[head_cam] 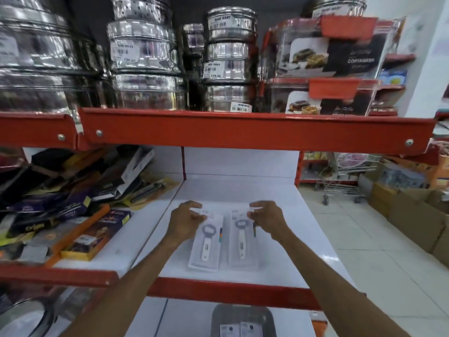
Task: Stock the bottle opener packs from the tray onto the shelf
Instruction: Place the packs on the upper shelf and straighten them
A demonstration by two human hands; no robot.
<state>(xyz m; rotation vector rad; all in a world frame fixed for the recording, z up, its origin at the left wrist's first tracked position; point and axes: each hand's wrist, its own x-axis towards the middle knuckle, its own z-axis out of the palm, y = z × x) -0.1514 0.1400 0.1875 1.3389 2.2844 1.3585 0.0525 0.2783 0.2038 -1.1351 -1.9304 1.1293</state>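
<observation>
Two bottle opener packs lie side by side on the white shelf (279, 239), each a clear card with a white-handled opener. My left hand (184, 221) pinches the top of the left pack (206, 249). My right hand (266, 220) pinches the top of the right pack (243, 246). Both packs rest flat on the shelf board. Below the shelf's red front edge stands a grey tray (243, 314) with two more packs (240, 329) in it, partly cut off by the frame's bottom.
To the left, a shelf section holds a jumble of boxed kitchen tools (73, 203). The upper red shelf (243, 130) carries steel tins and clear containers. On the right, a tiled aisle has a wire trolley (345, 181) and cardboard boxes (413, 215).
</observation>
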